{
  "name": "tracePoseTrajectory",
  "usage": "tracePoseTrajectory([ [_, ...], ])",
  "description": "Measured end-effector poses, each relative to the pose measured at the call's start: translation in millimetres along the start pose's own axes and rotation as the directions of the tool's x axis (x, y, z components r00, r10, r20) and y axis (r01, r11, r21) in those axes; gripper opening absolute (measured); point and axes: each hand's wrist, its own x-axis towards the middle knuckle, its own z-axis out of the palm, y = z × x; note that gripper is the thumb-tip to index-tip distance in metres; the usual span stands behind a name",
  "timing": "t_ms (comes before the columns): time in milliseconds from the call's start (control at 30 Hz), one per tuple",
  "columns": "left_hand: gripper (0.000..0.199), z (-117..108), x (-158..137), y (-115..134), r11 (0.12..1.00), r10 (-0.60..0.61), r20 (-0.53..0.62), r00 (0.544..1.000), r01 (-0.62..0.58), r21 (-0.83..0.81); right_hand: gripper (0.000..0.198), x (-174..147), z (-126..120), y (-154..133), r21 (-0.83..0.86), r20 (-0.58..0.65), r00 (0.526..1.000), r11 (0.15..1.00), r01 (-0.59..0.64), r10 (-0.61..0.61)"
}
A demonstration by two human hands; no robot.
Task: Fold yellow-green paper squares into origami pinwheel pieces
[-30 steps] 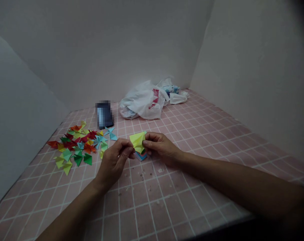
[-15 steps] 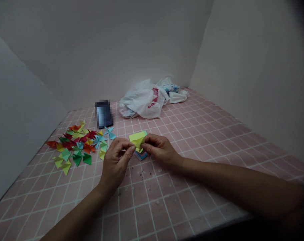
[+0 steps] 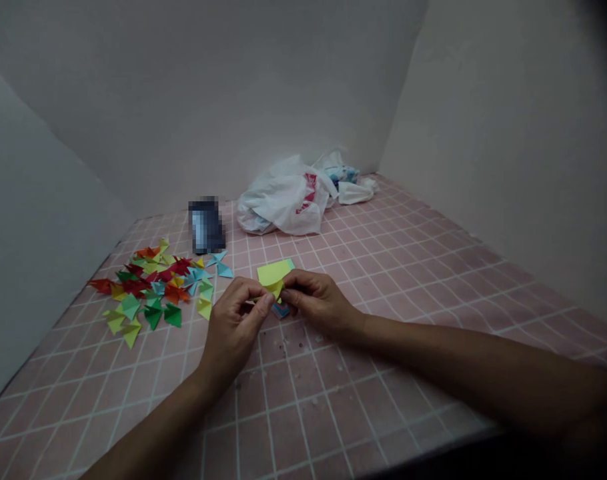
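Note:
Between my hands is a small folded piece of yellow paper, pinched from both sides. My left hand grips its left edge between thumb and fingers. On the other side my right hand is closed on the right edge, fingertips partly hiding the paper. Just behind and beneath lies a stack of square coloured paper, yellow on top, with blue edges peeking out. To the left spreads a pile of folded paper cranes in red, orange, yellow, green and blue.
A dark device with a bright screen, blurred by pixelation, stands behind the cranes. White plastic bags with red print lie at the back against the wall. Pink tiled-pattern covering spreads over the table, with small specks near my hands.
My fingertips have drawn slightly closer together over the yellow paper, and less of it shows between them. My left hand has shifted a little to the right.

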Motion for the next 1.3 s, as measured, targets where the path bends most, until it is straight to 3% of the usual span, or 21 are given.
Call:
tracePoseTrajectory([
  [133,0.015,1.4,-1.4,1.5,1.000,-0.003,-0.011,1.000,0.003,0.020,0.008,-0.5,0.3,1.1,0.035,0.024,0.999,0.999,-0.022,0.021],
  [233,0.009,4.3,-3.0,1.7,0.998,-0.068,-0.040,0.997,0.068,-0.008,0.008,-0.8,0.5,-0.4,0.034,0.049,0.998,0.998,-0.046,0.045],
  [367,0.018,6.8,-4.3,1.5,0.980,-0.175,-0.048,0.983,0.170,-0.103,0.007,-1.1,0.1,-1.5,0.022,0.078,0.994,0.997,-0.078,0.076],
  [533,0.017,4.7,-2.9,1.5,0.929,-0.293,0.056,0.954,0.298,-0.220,0.007,-0.6,-0.8,-1.6,0.023,0.127,0.985,0.992,-0.121,0.118],
  [700,0.020,4.1,-2.3,0.1,0.790,-0.395,0.194,0.898,0.440,-0.427,0.011,1.3,-2.3,-4.0,0.058,0.169,0.972,0.982,-0.177,0.166],
  [833,0.019,4.0,-1.1,1.6,0.693,-0.432,0.189,0.882,0.459,-0.556,0.014,3.4,-4.3,-2.3,0.157,0.201,0.955,0.956,-0.249,0.216],
  [1300,0.019,2.8,2.9,-2.3,0.545,-0.454,0.405,0.793,0.607,-0.578,0.013,5.0,-5.5,-4.1,0.249,0.246,0.932,0.913,-0.324,0.264],
])
